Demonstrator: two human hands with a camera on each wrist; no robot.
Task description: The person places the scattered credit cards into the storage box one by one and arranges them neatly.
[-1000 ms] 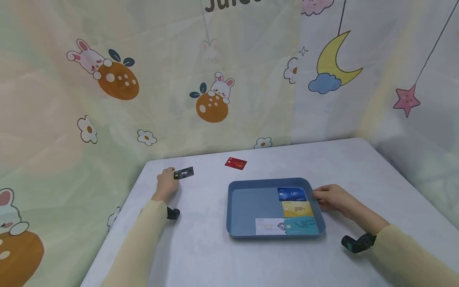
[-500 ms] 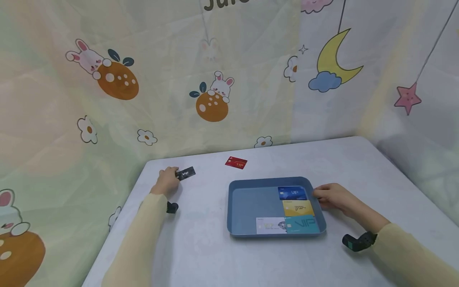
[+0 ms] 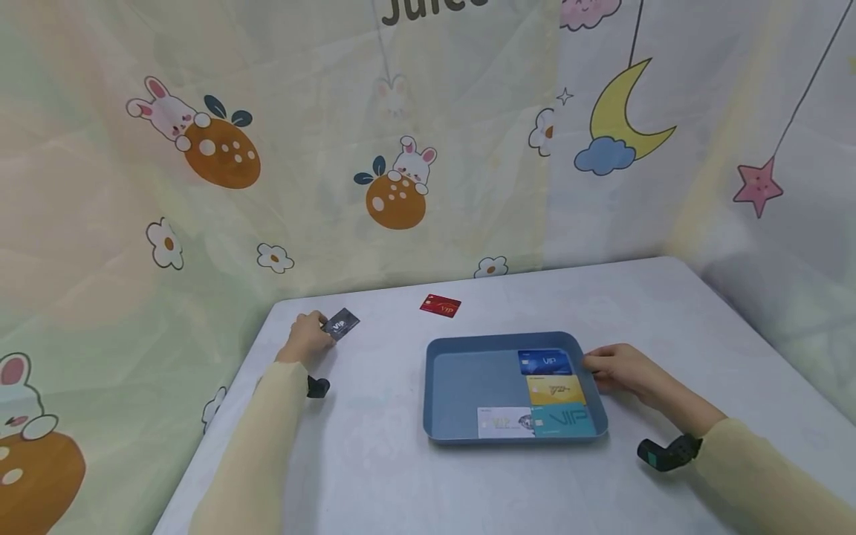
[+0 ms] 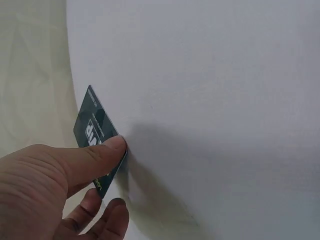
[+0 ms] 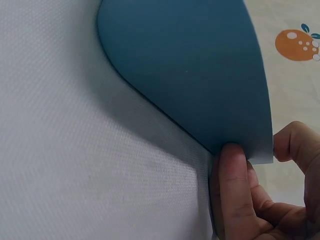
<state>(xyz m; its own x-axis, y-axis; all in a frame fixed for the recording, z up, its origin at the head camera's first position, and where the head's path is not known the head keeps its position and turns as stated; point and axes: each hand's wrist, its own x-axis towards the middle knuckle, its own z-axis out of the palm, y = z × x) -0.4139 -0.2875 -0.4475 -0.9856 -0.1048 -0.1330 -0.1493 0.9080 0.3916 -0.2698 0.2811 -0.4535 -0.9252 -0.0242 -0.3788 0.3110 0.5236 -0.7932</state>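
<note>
My left hand (image 3: 307, 338), at the table's far left, pinches a black VIP card (image 3: 342, 324) between thumb and fingers. In the left wrist view the card (image 4: 92, 122) is tilted up over the white surface, with the thumb across its printed face. On the right, my right hand (image 3: 625, 371) holds the right wall of a blue tray (image 3: 468, 342). In the right wrist view its fingers press the tray's outer wall (image 5: 185, 75) low down, and the thumb is at the rim. Inside the tray's right part lie a blue card (image 3: 545, 362), a yellow card (image 3: 556, 388), a teal card (image 3: 563, 420) and a white card (image 3: 498, 422).
A red VIP card (image 3: 441, 305) lies on the white table (image 3: 374, 475) near its back edge, between the black card and the tray. Behind the table hangs a printed cloth (image 3: 314, 193) with rabbits, oranges and a moon.
The black card has turned in my left hand, its free end swinging upward with its face more toward the head camera. The right hand and the tray have stayed in place.
</note>
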